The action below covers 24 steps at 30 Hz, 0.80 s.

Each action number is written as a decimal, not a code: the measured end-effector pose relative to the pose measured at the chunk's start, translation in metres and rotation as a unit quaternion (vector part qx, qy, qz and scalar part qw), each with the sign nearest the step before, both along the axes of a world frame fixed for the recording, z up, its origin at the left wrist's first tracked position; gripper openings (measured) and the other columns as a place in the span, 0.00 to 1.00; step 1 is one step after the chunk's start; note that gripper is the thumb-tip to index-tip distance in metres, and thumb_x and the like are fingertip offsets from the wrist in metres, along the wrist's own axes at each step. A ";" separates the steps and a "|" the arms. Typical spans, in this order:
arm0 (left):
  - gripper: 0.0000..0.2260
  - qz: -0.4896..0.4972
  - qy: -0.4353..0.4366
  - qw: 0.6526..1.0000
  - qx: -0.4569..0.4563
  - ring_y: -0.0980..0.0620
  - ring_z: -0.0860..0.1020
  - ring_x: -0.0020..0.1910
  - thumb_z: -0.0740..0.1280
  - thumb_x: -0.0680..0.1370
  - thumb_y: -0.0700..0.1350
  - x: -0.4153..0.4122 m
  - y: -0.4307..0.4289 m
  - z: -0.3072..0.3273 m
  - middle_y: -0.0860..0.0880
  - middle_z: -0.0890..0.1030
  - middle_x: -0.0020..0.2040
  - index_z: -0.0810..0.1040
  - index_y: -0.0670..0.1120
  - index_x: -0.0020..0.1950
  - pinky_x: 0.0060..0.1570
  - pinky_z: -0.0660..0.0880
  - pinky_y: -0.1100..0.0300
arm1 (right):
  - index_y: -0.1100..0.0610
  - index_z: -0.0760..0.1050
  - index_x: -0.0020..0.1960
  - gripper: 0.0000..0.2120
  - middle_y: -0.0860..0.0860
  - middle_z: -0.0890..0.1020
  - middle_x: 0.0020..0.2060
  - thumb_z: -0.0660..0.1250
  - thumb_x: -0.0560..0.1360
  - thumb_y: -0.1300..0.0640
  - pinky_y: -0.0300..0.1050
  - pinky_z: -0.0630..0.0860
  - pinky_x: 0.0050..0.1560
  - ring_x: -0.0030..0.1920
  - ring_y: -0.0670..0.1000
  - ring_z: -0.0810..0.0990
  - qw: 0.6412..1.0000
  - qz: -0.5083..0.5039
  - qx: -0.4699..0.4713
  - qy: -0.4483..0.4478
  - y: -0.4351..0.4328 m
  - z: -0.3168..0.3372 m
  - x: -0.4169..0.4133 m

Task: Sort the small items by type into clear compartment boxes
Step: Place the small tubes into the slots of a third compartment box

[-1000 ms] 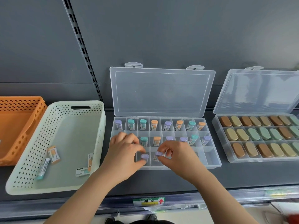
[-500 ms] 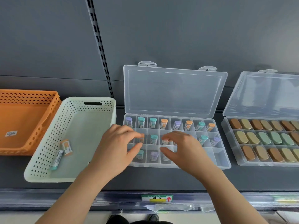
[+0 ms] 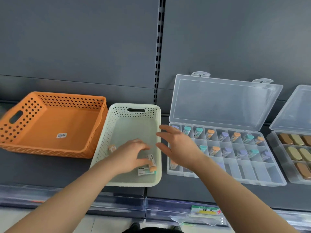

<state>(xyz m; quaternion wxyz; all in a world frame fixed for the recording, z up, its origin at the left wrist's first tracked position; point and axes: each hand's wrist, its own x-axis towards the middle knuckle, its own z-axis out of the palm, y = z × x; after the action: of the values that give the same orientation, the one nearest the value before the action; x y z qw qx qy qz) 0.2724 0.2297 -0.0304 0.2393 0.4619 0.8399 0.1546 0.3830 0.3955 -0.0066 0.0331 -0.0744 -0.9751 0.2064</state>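
A pale green perforated basket [image 3: 133, 110] stands on the shelf with a few small capped tubes on its floor: an orange-capped one [image 3: 152, 163], a teal one [image 3: 145, 171] and another orange one [image 3: 112, 148]. My left hand [image 3: 133, 153] is inside the basket, fingers spread just above the tubes, holding nothing. My right hand [image 3: 176, 145] hovers open over the basket's right rim and the left end of the clear compartment box [image 3: 262, 175]. That box holds several purple, teal and orange capped tubes in its back two rows.
An orange perforated basket [image 3: 50, 126] with only a sticker sits at the left. A second clear box [image 3: 296, 155] with brown, tan oval pieces stands at the far right. Both lids lean open against the grey back wall. The shelf's front edge runs below.
Both hands left the compartment box and moved left; my left hand is now down in the green basket. The view has swung left.
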 end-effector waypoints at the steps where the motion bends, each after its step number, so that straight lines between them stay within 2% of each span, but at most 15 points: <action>1: 0.20 -0.017 -0.022 1.000 -0.005 0.56 0.73 0.53 0.70 0.74 0.57 -0.001 0.006 -0.004 0.55 0.74 0.56 0.75 0.52 0.64 0.52 0.70 0.61 | 0.54 0.73 0.68 0.18 0.49 0.67 0.72 0.62 0.79 0.50 0.47 0.74 0.58 0.64 0.53 0.73 1.000 -0.009 0.001 0.002 -0.001 -0.002 -0.004; 4: 0.15 -0.042 -0.087 0.995 -0.013 0.54 0.73 0.46 0.72 0.73 0.54 -0.004 0.015 -0.013 0.54 0.72 0.48 0.77 0.51 0.57 0.46 0.69 0.62 | 0.54 0.74 0.67 0.18 0.49 0.67 0.72 0.63 0.79 0.51 0.46 0.75 0.57 0.64 0.52 0.74 0.999 -0.033 -0.013 0.016 -0.004 -0.009 -0.006; 6: 0.11 -0.047 -0.101 0.994 -0.011 0.57 0.73 0.42 0.74 0.71 0.52 -0.008 0.015 -0.016 0.55 0.74 0.45 0.77 0.51 0.48 0.41 0.68 0.65 | 0.54 0.74 0.66 0.17 0.49 0.68 0.72 0.63 0.79 0.51 0.49 0.76 0.58 0.65 0.52 0.73 0.998 -0.044 -0.025 0.023 -0.004 -0.014 -0.004; 8: 0.09 -0.045 -0.119 0.992 -0.003 0.58 0.74 0.38 0.75 0.71 0.49 -0.011 0.012 -0.018 0.55 0.76 0.41 0.76 0.50 0.44 0.37 0.67 0.67 | 0.53 0.74 0.67 0.17 0.47 0.67 0.72 0.63 0.79 0.51 0.53 0.77 0.57 0.66 0.50 0.72 0.997 -0.056 -0.038 0.028 -0.004 -0.018 -0.003; 11: 0.09 -0.060 -0.122 0.991 -0.007 0.55 0.76 0.43 0.73 0.73 0.50 -0.017 0.003 -0.017 0.55 0.78 0.44 0.78 0.51 0.50 0.40 0.69 0.67 | 0.50 0.73 0.67 0.17 0.45 0.66 0.72 0.62 0.79 0.49 0.56 0.79 0.52 0.67 0.48 0.71 0.996 -0.071 -0.047 0.031 -0.006 -0.020 -0.002; 14: 0.18 -0.122 -0.092 0.987 -0.046 0.56 0.74 0.48 0.74 0.69 0.57 -0.017 -0.007 -0.015 0.57 0.73 0.50 0.79 0.54 0.57 0.49 0.72 0.63 | 0.51 0.73 0.67 0.17 0.46 0.67 0.72 0.62 0.79 0.51 0.50 0.77 0.56 0.66 0.47 0.71 0.996 -0.078 -0.038 0.029 -0.010 -0.019 -0.002; 16: 0.18 -0.143 -0.064 0.986 -0.052 0.55 0.73 0.50 0.75 0.69 0.55 -0.015 -0.009 -0.015 0.56 0.73 0.52 0.79 0.54 0.57 0.53 0.73 0.59 | 0.52 0.74 0.67 0.17 0.46 0.67 0.72 0.62 0.80 0.52 0.47 0.76 0.58 0.66 0.48 0.72 0.996 -0.081 -0.030 0.028 -0.013 -0.018 -0.003; 18: 0.14 -0.147 -0.052 0.987 -0.041 0.54 0.74 0.48 0.75 0.70 0.52 -0.014 -0.010 -0.016 0.55 0.74 0.51 0.79 0.52 0.53 0.49 0.73 0.60 | 0.53 0.74 0.67 0.17 0.46 0.67 0.72 0.62 0.80 0.53 0.47 0.76 0.58 0.66 0.48 0.72 0.996 -0.084 -0.026 0.027 -0.015 -0.018 -0.003; 21: 0.11 -0.104 -0.080 0.991 -0.026 0.56 0.74 0.43 0.75 0.70 0.48 -0.024 -0.012 -0.014 0.56 0.76 0.46 0.76 0.52 0.49 0.41 0.70 0.63 | 0.53 0.74 0.66 0.16 0.47 0.68 0.72 0.62 0.79 0.54 0.51 0.78 0.55 0.66 0.49 0.72 0.995 -0.089 -0.028 0.035 -0.016 -0.018 -0.002; 24: 0.12 -0.099 -0.068 0.992 -0.046 0.55 0.76 0.46 0.73 0.72 0.48 -0.031 -0.018 -0.007 0.55 0.78 0.49 0.75 0.52 0.53 0.44 0.72 0.61 | 0.54 0.74 0.67 0.16 0.47 0.68 0.72 0.61 0.80 0.54 0.43 0.73 0.59 0.68 0.49 0.71 0.995 -0.089 -0.022 0.040 -0.017 -0.019 -0.003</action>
<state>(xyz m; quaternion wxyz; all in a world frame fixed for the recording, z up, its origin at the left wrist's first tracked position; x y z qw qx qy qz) 0.2410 0.2121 -0.0379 0.3313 0.5195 0.7781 0.1222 0.3798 0.3782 -0.0258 0.0883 -0.1535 -0.9576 0.2271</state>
